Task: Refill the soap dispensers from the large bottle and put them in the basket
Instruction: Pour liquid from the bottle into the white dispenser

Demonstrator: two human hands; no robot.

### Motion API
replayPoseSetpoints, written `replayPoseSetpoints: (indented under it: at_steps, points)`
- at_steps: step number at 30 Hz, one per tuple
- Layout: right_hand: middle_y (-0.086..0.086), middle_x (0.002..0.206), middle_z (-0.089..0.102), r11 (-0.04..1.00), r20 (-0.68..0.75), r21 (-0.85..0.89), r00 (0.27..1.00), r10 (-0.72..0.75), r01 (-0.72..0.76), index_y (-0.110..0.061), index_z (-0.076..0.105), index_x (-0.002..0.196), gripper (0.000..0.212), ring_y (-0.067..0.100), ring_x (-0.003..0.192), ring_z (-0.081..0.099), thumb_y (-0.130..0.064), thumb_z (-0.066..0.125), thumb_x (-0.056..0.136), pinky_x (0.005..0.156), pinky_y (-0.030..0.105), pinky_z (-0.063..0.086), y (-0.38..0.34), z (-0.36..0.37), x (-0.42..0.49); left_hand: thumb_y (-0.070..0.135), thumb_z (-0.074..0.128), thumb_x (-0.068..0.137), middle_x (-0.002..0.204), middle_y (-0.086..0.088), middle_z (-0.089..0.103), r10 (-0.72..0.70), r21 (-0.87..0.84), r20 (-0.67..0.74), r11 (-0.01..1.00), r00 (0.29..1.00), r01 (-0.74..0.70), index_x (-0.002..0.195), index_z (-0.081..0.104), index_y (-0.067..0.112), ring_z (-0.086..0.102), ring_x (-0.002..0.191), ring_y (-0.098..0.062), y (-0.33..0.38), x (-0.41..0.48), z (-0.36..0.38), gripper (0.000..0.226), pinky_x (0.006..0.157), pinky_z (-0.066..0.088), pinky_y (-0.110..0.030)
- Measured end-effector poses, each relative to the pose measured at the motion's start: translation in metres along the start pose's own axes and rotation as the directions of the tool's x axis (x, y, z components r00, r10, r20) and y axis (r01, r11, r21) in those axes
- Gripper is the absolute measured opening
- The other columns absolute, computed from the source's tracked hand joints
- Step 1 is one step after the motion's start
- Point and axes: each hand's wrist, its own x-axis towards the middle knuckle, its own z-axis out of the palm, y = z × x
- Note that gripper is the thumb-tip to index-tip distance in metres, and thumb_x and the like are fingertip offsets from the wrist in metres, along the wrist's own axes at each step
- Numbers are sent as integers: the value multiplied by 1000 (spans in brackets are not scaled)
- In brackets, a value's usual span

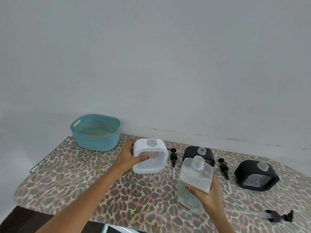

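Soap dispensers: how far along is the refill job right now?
Done: all three pumps are off and lie on the table, necks open. In hand: the left hand grips the white dispenser while the right hand holds the uncapped bottle, not pouring yet. Left: filling the white and both black dispensers, refitting pumps, and loading the basket, which holds no dispenser.

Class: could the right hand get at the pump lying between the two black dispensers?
Probably not yet: the right hand grips the large bottle, though the pump lies uncovered nearby.
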Motion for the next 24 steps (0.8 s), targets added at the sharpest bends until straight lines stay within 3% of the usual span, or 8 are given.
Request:
replayPoseSetpoints:
  at_steps: [2, 5, 8, 12, 17, 21, 24]
  points:
    - [-13, 102, 63, 998, -24, -47, 999, -49, 48, -37, 50, 106, 70, 4, 92, 61, -25, 90, 51, 69, 20, 46, -5, -2, 0, 13, 80, 66, 94, 10, 64, 33, -24, 47, 999, 998, -31, 95, 50, 32, 63, 76, 8, 12, -12, -7, 46, 59, 49, -9]
    - [-10, 103, 60, 986, -31, -121, 993, -117, 112, -29, 48, 110, 72, 7, 94, 57, -9, 87, 53, 68, 20, 43, -15, -11, 4, 15, 82, 64, 95, 8, 65, 59, -61, 110, 997, 992, -52, 100, 51, 27, 64, 80, 2, 26, -29, -15, 50, 64, 51, -15]
    - [-15, 95, 55, 947, -17, -257, 978, -207, 196, -24, 46, 110, 71, 0, 87, 52, -17, 88, 54, 66, 15, 39, -34, -20, 10, 10, 80, 65, 85, 10, 70, 98, -71, 161, 994, 982, -88, 98, 55, 26, 65, 78, -1, 34, -42, -19, 45, 65, 52, -16]
    - [-20, 88, 52, 874, 35, -393, 954, -298, 287, -26, 45, 105, 64, -3, 78, 51, -21, 87, 57, 61, 13, 35, -62, -28, 22, 2, 79, 65, 89, 21, 69, 148, -50, 190, 989, 971, -141, 99, 56, 31, 65, 82, 2, 43, -59, -16, 50, 67, 51, -11]
    - [-3, 95, 57, 788, 141, -474, 918, -372, 392, -10, 52, 111, 64, 18, 86, 54, -21, 86, 58, 68, 30, 42, -85, -30, 43, 13, 85, 60, 99, 5, 69, 177, -43, 205, 984, 963, -172, 105, 59, 27, 66, 90, -10, 47, -73, -11, 54, 77, 54, -23]
    - [3, 102, 60, 714, 211, -526, 884, -416, 462, -10, 53, 115, 65, 20, 87, 55, -26, 85, 61, 70, 31, 43, -93, -26, 51, 20, 84, 59, 94, 12, 70, 182, -58, 231, 983, 956, -173, 103, 60, 32, 66, 88, -7, 48, -78, -10, 51, 74, 53, -19]
    - [6, 99, 63, 668, 244, -540, 855, -457, 511, -7, 55, 113, 64, 20, 84, 55, -27, 85, 60, 69, 31, 44, -96, -22, 50, 14, 83, 63, 93, 9, 70, 169, -79, 258, 985, 951, -153, 104, 61, 28, 66, 86, -7, 50, -76, -10, 48, 71, 51, -17]
